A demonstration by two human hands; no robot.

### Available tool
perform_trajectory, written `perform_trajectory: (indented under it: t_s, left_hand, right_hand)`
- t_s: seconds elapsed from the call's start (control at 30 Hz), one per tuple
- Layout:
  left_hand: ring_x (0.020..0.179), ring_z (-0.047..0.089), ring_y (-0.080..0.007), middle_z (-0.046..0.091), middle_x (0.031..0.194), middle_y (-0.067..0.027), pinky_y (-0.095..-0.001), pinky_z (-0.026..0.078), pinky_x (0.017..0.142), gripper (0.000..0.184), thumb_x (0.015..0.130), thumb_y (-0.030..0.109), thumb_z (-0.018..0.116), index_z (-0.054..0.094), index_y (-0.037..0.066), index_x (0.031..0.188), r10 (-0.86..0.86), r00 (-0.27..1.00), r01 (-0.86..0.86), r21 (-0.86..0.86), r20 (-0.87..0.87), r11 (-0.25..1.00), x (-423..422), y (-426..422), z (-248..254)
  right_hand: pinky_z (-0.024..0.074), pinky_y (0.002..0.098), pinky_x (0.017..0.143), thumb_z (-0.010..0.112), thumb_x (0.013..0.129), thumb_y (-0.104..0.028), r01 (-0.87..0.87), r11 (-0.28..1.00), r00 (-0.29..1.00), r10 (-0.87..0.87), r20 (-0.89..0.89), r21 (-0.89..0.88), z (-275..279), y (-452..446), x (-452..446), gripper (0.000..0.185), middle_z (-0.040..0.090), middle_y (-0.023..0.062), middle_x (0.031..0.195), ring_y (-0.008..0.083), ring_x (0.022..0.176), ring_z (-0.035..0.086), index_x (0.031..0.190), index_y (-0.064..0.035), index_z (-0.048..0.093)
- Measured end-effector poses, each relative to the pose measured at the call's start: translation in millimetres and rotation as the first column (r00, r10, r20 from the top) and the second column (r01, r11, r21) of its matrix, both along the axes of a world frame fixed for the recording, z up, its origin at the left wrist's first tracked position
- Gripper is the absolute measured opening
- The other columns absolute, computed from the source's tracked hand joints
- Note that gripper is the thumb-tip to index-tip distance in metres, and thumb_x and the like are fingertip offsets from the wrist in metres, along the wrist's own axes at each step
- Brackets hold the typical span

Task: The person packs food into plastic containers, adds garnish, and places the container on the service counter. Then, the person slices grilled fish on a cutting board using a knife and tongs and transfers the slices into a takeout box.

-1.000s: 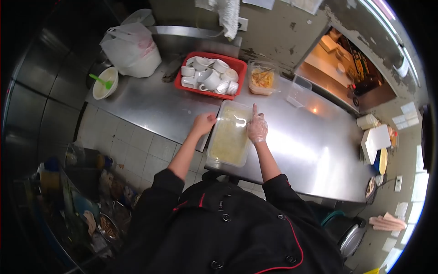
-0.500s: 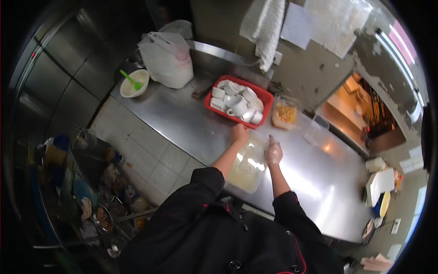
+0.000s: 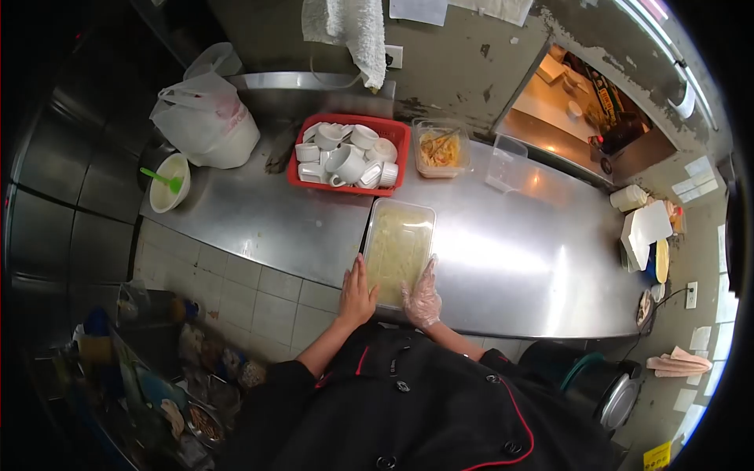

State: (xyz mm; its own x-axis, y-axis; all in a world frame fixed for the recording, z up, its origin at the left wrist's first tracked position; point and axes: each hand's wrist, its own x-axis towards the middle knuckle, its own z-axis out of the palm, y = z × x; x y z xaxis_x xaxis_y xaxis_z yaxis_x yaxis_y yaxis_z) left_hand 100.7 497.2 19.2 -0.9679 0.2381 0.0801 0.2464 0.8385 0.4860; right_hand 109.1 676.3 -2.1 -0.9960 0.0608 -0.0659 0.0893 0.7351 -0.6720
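Observation:
A clear rectangular plastic container (image 3: 400,243) with pale yellowish contents and what looks like a clear lid lies lengthwise before me on the steel counter. My left hand (image 3: 359,294) is bare, its fingers stretched along the container's near left edge. At the near right corner rests my right hand (image 3: 424,298), in a clear plastic glove, with fingers extended along the side and the thumb apart over the edge. What exactly the container holds is hard to make out.
Behind the container stand a red basket (image 3: 406,155) of white cups and ramekins and a plastic tub (image 3: 441,149) of orange-yellow food. Left are a white bag (image 3: 212,125) and a bowl (image 3: 163,202) with a green utensil. An empty clear container (image 3: 506,163) stands right.
Both hands have moved from the container's far end to its near end, sliding along its sides. The camera view has shifted and turned.

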Motion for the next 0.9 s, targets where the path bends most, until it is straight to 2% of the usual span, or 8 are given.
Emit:
perform_trajectory:
  t_s: [0.07,0.17,0.27,0.37,0.57,0.67,0.77,0.9]
  left_hand:
    - [0.135,0.020,-0.0355,0.018,0.146,-0.0223,-0.0543,0.015,0.107,0.076,0.086,0.025,0.050,0.008,-0.004,0.142,-0.027,0.999,0.026,-0.027,-0.029,0.999,0,0,-9]
    - [0.137,0.017,-0.0342,0.015,0.147,-0.0218,-0.0549,0.013,0.107,0.079,0.085,0.029,0.051,0.006,-0.003,0.142,-0.018,1.000,0.019,-0.096,0.002,0.995,0,-1,-9]
    - [0.138,0.014,-0.0331,0.010,0.148,-0.0207,-0.0564,0.012,0.107,0.081,0.085,0.034,0.051,0.006,-0.003,0.142,-0.023,0.997,0.041,-0.265,0.070,0.963,-7,3,14]
    - [0.138,0.011,-0.0324,0.007,0.150,-0.0189,-0.0577,0.012,0.106,0.085,0.085,0.042,0.051,0.006,-0.002,0.143,-0.099,0.995,0.102,-0.203,0.021,0.974,-46,4,16]
    - [0.138,0.012,-0.0324,0.006,0.150,-0.0172,-0.0553,0.015,0.107,0.090,0.084,0.051,0.050,0.007,-0.001,0.142,-0.119,0.992,0.128,-0.245,0.051,0.961,-120,27,6]
    - [0.138,0.013,-0.0318,0.008,0.150,-0.0166,-0.0538,0.016,0.107,0.090,0.083,0.052,0.052,0.009,-0.002,0.142,-0.125,0.992,0.124,-0.179,0.006,0.976,-120,25,-2]
    - [0.138,0.013,-0.0315,0.010,0.149,-0.0166,-0.0538,0.017,0.107,0.091,0.082,0.052,0.053,0.011,-0.002,0.142,-0.136,0.991,0.136,-0.049,0.009,0.990,-122,19,-14]
    - [0.138,0.013,-0.0310,0.013,0.149,-0.0164,-0.0538,0.017,0.107,0.089,0.082,0.050,0.053,0.012,-0.002,0.142,-0.135,0.990,0.128,-0.161,-0.032,0.979,-120,24,-5]
  right_hand:
    - [0.0495,0.0449,0.077,0.052,0.086,-0.034,-0.037,0.998,0.971,0.049,0.234,-0.055,9,5,-3,0.087,0.027,0.0307,0.137,0.0453,0.103,0.053,0.140,0.0059,-0.004]
    - [0.0444,0.0439,0.089,0.053,0.085,-0.032,-0.030,0.987,0.954,0.076,0.290,-0.160,29,9,-5,0.085,0.017,0.0301,0.142,0.0441,0.122,0.038,0.140,0.0061,0.001]
    - [0.0306,0.0434,0.104,0.054,0.084,-0.031,-0.062,0.992,0.996,0.068,-0.058,0.106,-7,7,-9,0.083,0.011,0.0288,0.145,0.0415,0.134,0.018,0.141,0.0057,0.005]
    - [0.0170,0.0437,0.110,0.055,0.084,-0.033,-0.008,0.989,0.996,0.021,-0.083,0.151,3,11,-54,0.083,0.011,0.0271,0.146,0.0398,0.136,0.011,0.141,0.0051,0.009]
    - [0.0192,0.0467,0.109,0.054,0.083,-0.042,-0.006,0.986,0.999,0.015,-0.051,0.166,3,19,-126,0.084,0.010,0.0191,0.149,0.0354,0.137,0.012,0.142,0.0022,0.013]
    - [0.0189,0.0486,0.108,0.054,0.083,-0.043,-0.025,0.991,0.997,0.034,-0.071,0.132,-6,21,-128,0.084,0.010,0.0177,0.149,0.0353,0.137,0.013,0.142,0.0009,0.013]
    - [0.0209,0.0470,0.108,0.054,0.083,-0.043,-0.019,0.988,0.997,0.031,-0.074,0.155,7,20,-126,0.080,0.019,0.0211,0.146,0.0363,0.135,0.018,0.140,0.0030,0.021]
    - [0.0193,0.0567,0.105,0.051,0.084,-0.045,-0.046,0.959,0.998,0.035,0.045,0.280,16,21,-125,0.077,0.018,0.0106,0.148,0.0309,0.137,0.015,0.142,-0.0061,0.019]
